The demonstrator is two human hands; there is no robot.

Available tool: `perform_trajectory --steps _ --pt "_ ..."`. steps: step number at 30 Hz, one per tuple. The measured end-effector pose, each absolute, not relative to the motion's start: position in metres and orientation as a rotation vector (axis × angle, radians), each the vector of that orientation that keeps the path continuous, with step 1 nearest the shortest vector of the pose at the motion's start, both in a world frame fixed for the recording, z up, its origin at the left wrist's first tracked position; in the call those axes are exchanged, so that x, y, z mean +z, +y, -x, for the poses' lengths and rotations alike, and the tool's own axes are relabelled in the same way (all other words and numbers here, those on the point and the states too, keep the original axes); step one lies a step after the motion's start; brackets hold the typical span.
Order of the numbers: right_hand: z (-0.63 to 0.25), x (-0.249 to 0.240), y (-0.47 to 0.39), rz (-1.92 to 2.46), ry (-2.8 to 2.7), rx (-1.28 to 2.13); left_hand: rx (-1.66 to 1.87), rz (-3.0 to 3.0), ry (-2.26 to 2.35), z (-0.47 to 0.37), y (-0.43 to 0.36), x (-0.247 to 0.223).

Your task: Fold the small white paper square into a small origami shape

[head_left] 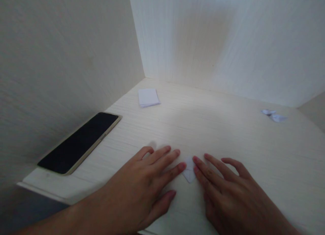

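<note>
A small folded white paper (pixel 189 174) lies flat on the pale table, one corner pointing toward me. On its left side, my left hand (pixel 149 181) rests with spread fingers, the index fingertip touching the paper's edge. My right hand (pixel 225 187) is at the paper's right side, its fingertips pressing on that edge and its other fingers apart. Neither hand grips anything.
A stack of square white paper (pixel 148 97) sits near the back corner. A phone with a black screen (pixel 81 140) lies at the left by the wall. Small folded white paper pieces (pixel 278 117) are at the far right. Walls enclose the table (pixel 254 143).
</note>
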State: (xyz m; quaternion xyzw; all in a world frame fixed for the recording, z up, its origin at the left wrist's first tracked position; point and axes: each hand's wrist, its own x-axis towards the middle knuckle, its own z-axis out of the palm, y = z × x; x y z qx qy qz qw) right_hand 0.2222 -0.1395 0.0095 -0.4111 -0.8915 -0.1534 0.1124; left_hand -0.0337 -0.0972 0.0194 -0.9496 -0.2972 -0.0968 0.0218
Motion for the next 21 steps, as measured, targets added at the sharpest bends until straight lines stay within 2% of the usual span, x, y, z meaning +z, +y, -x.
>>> perform_trajectory --steps 7,16,21 --pt "-0.231 0.021 -0.136 1.244 -2.647 -0.141 -0.251 2.900 -0.877 0.042 -0.099 0.019" --pt "-0.246 0.014 -0.126 1.272 -2.615 0.224 -0.625 3.152 -0.703 0.020 -0.073 0.008" --pt "-0.245 0.016 -0.133 1.243 -2.638 0.300 -0.658 3.258 -0.612 0.016 -0.079 0.011"
